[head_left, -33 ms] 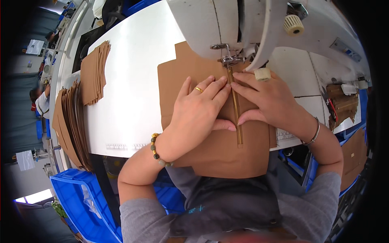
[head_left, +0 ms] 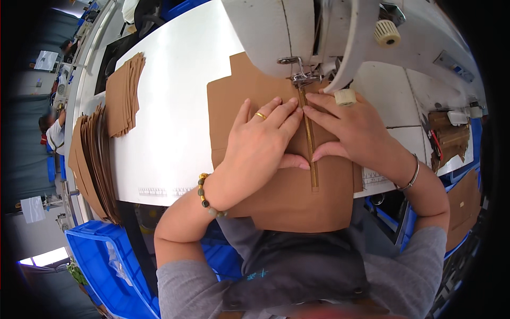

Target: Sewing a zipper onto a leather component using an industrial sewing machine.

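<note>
A brown panel [head_left: 297, 212], which looks like leather or fabric, lies flat on the white table under the sewing machine's presser foot [head_left: 304, 80]. A gold-toothed zipper [head_left: 311, 143] runs in a narrow slot down the panel from the foot. Left of the zipper, my left hand [head_left: 265, 135] rests flat with fingers spread and the thumb beside the teeth. My right hand [head_left: 350, 125] presses on the other side, fingers stretched toward the foot and its thumb near the zipper. Both hands are open and grip nothing. The needle's tip is too small to make out.
The white sewing machine [head_left: 372, 42] overhangs the far right. At left stand stacked brown pieces [head_left: 123, 98] and a bigger pile [head_left: 94, 165] at the table's edge. Blue bins [head_left: 106, 266] sit lower left. Brown zippered pieces [head_left: 450, 135] lie at right.
The panel and zipper have shifted very slightly away from me, toward the machine. Both hands keep nearly the same place and pose.
</note>
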{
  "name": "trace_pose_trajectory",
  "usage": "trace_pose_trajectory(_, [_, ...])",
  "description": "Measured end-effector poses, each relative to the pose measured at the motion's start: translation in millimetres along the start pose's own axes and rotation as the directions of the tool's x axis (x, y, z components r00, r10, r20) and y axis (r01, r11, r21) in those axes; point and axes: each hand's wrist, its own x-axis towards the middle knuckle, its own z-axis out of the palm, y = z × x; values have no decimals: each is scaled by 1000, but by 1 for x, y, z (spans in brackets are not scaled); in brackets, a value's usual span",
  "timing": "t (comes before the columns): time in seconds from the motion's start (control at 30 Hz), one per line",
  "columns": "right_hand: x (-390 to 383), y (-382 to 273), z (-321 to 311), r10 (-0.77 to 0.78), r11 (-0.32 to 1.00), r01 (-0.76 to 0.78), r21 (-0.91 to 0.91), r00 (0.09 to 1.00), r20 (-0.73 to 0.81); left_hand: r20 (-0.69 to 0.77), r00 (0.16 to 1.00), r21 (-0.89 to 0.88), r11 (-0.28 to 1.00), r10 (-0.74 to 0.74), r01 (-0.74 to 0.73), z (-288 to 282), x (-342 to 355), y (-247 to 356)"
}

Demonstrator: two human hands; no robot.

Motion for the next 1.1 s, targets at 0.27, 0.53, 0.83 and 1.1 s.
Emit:
trace_pose_trajectory(0.27, [2, 6, 5, 24, 999, -24, -41, 1000, 0, -37, 999, 18, 1000, 1, 0, 6, 6, -7])
trace_pose_trajectory(0.53, [6, 7, 4, 41, 999, -41, -19, 999, 0, -52, 999, 10, 1000, -8, 9, 6, 9, -12])
trace_pose_trajectory(0.83, [6, 8, 7, 18, 999, -19, -42, 999, -26, -45, 999, 12, 1000, -12, 13, 8, 8, -12])
trace_pose_trajectory(1.1, [3, 3, 0, 72, 972, -89, -216, 994, -82, -32, 999, 13, 1000, -19, 20, 9, 9, -14])
